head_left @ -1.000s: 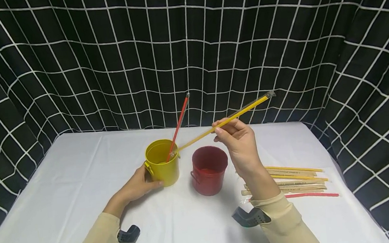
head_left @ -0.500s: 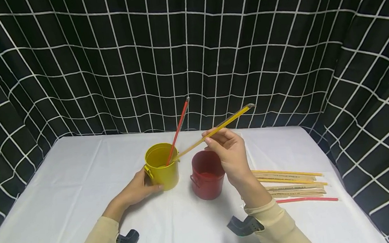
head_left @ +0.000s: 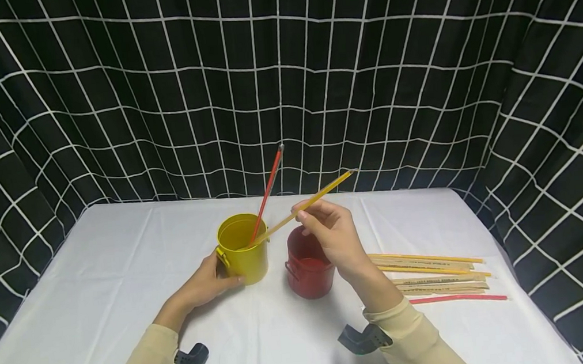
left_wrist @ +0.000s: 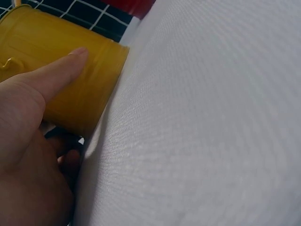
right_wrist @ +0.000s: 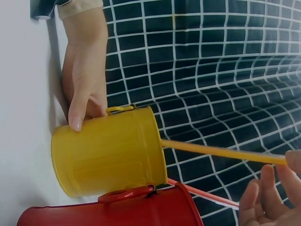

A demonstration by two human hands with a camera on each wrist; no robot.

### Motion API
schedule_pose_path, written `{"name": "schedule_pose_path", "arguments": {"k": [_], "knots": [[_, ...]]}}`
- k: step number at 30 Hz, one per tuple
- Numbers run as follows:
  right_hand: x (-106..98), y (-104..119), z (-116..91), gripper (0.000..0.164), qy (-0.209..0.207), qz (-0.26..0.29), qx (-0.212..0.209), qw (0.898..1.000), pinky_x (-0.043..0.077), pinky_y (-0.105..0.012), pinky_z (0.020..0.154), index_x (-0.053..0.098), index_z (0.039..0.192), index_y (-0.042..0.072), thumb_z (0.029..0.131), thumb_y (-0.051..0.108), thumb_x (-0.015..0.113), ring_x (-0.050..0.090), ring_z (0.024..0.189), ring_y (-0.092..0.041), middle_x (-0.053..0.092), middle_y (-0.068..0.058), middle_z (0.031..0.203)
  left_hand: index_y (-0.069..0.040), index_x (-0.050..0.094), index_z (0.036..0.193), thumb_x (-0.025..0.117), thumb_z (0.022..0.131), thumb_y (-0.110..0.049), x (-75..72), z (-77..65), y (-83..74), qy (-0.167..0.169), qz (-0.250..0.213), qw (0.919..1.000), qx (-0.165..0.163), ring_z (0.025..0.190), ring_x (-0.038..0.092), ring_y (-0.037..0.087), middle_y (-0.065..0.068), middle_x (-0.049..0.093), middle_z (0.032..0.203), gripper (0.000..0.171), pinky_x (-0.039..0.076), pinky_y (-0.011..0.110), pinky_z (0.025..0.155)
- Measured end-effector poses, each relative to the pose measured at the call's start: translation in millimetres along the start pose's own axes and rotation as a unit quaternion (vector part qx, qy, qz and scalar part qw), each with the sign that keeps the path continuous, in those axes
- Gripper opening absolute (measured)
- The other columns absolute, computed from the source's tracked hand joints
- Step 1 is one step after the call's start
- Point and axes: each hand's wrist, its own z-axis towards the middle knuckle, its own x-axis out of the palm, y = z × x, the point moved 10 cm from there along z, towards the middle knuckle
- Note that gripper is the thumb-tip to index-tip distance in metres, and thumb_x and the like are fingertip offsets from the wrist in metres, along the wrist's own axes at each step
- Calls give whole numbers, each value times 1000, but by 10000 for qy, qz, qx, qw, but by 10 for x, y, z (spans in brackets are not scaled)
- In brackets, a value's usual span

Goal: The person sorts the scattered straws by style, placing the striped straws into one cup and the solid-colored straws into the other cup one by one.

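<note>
A slim, straight yellow straw [head_left: 326, 189] is pinched between thumb and fingers in the grip of the right hand [head_left: 335, 233], its lower end slanted into the mouth of a round, smooth-walled yellow bucket [head_left: 249, 265] with a small side handle. The bucket, stood upright on the white-clothed worktop [head_left: 100, 314], is gripped at its side by the left hand [head_left: 204, 282], the thumb laid along the near wall and the fingers tucked behind. Inside the same bucket a thin red straw [head_left: 271, 182] is leaned to the right, its upper part raised well above the rim. How deep the yellow straw's tip is set cannot be made out past the bucket wall. Just to the right, a round dark-red bucket [head_left: 310, 278] is placed, its rim partly hidden by the right hand in the head view. Farther right, two long yellow straws [head_left: 433, 258], several flat tan paper packets [head_left: 440, 280] and a pinkish-red straw [head_left: 458, 298] are laid in rough rows. The scene is backed by a black curtain [head_left: 266, 39] crossed with white grid lines.
</note>
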Motion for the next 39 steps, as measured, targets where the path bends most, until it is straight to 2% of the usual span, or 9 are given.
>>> {"name": "schedule_pose_path", "arguments": {"k": [5,12,18,23,26,32,35,39], "knots": [[-9,-44,10,23,-82,-280,80,9995,53,-19,72,67,116,-9,96,3,63,61,87,-9,70,16,94,-9,31,155,78,87,-22,-5,2,4,-11,3,10000,32,156,23,38,15,38,162,84,12,59,128],[2,-68,10,24,29,-214,234,9995,53,-18,70,66,118,-9,98,4,60,60,80,-10,68,12,84,-10,30,156,79,87,-23,0,4,15,-22,77,10000,-34,156,22,37,14,38,162,85,11,59,128],[40,-74,12,35,266,90,440,9986,60,-20,78,58,136,-3,104,11,53,67,87,-7,73,10,96,-10,30,156,79,86,-22,-3,8,15,-41,101,9999,-78,157,22,35,13,38,162,86,11,58,129],[24,-109,38,45,207,302,579,9976,61,-22,81,48,148,4,105,13,52,69,89,-7,73,9,101,-8,31,155,79,86,-23,-13,-5,-9,-56,153,9999,31,156,22,38,16,38,162,86,11,60,128],[1,-120,47,49,147,300,639,9974,61,-22,81,44,152,6,104,14,53,70,89,-6,74,5,106,-8,30,156,79,86,-23,-17,-4,-11,-61,142,9999,34,156,22,37,16,38,162,87,11,59,129],[-138,-142,77,48,-46,80,688,9976,61,-21,81,43,152,11,105,16,53,70,90,-6,70,-14,120,-8,30,156,80,86,-22,-18,6,10,-42,61,10000,39,156,23,36,15,39,162,87,12,58,129],[-241,-127,94,46,-112,-30,657,9978,60,-21,82,45,149,10,105,18,52,69,92,-7,69,-13,121,-9,29,156,80,85,-22,-9,11,26,-36,10,10000,7,157,22,36,14,37,163,88,11,58,129],[-372,-78,105,42,-109,-75,575,9983,60,-21,83,48,146,6,105,18,51,69,95,-8,70,-3,116,-9,28,157,79,86,-23,2,14,23,-11,0,10000,-3,157,19,37,14,34,164,89,10,60,128]]}}
